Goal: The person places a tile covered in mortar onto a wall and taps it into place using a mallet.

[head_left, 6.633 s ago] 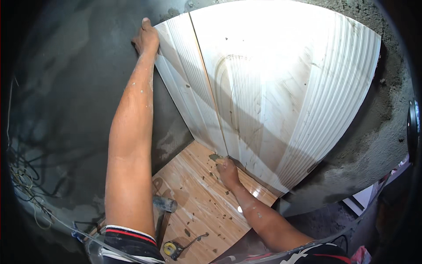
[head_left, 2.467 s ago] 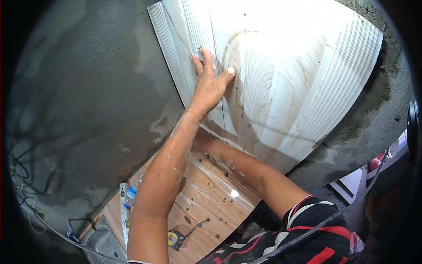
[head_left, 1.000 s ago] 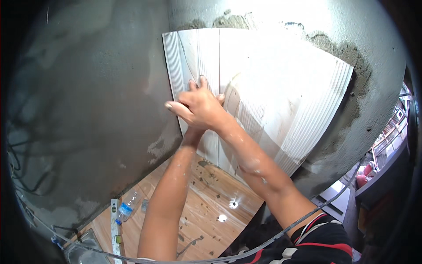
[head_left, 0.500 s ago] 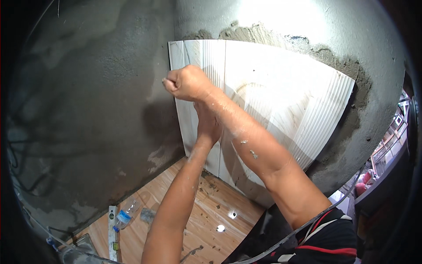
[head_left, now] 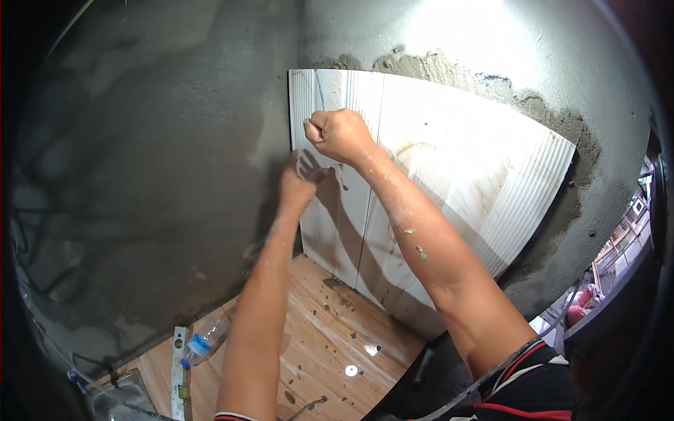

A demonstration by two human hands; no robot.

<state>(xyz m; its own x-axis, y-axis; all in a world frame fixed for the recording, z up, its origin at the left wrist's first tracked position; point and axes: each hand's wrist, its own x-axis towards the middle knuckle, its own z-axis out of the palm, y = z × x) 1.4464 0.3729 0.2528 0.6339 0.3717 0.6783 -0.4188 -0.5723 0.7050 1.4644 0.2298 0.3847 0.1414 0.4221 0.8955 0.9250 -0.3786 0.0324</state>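
Observation:
My right hand [head_left: 340, 135] is curled into a fist in front of a narrow white ribbed tile [head_left: 309, 231] on the wall. Nothing shows in that fist; a gap from the tile cannot be made out. Lower and to the left, my left hand [head_left: 299, 184] has its thumb and fingers apart by the tile's left edge, slightly blurred and empty. A wide white tile [head_left: 449, 161] with beige veining and a ribbed right side adjoins the narrow one along a thin vertical joint. Grey mortar [head_left: 428, 67] bulges above both tiles.
At left stands a bare grey plaster wall [head_left: 154, 175]. On the wood-look floor [head_left: 323, 358] lie mortar crumbs, a spirit level [head_left: 180, 372] and a plastic bottle [head_left: 200, 346]. A grey cable [head_left: 491, 375] crosses near my right sleeve.
My left hand has come out from below my right forearm, moving left to the tile's edge. The fist has shifted right and slightly down in the picture; the view has also shifted.

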